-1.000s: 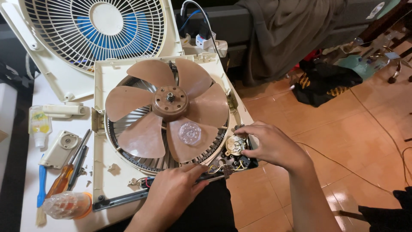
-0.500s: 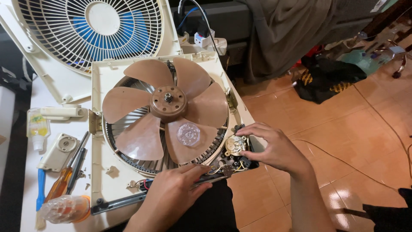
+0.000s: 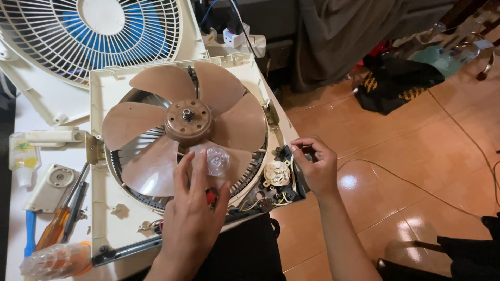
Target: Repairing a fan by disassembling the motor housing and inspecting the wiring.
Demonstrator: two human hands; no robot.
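Observation:
An opened cream box-fan housing [image 3: 101, 208] lies flat on the table, with brown translucent blades [image 3: 156, 83] around a brown hub [image 3: 187, 122]. A clear plastic cap [image 3: 216, 160] rests on the lowest blade. My left hand [image 3: 195, 224] lies spread over that blade, its fingertips at the cap, and a small red part [image 3: 211, 196] shows under the palm. My right hand [image 3: 315, 166] curls around the housing's right corner, beside the round timer mechanism [image 3: 276, 173] and its wires [image 3: 250, 204].
A white front grille [image 3: 94, 36] leans at the back left. Left of the housing lie screwdrivers [image 3: 57, 226], a small yellow-labelled bottle [image 3: 23, 156] and a white cover plate [image 3: 52, 182]. A power strip [image 3: 234, 39] sits behind; a black bag [image 3: 401, 83] and a cable [image 3: 416, 187] lie on the tiled floor.
My left hand left the housing's lower edge and moved up onto the blade by the clear cap. My right hand slid off the timer to the housing's corner.

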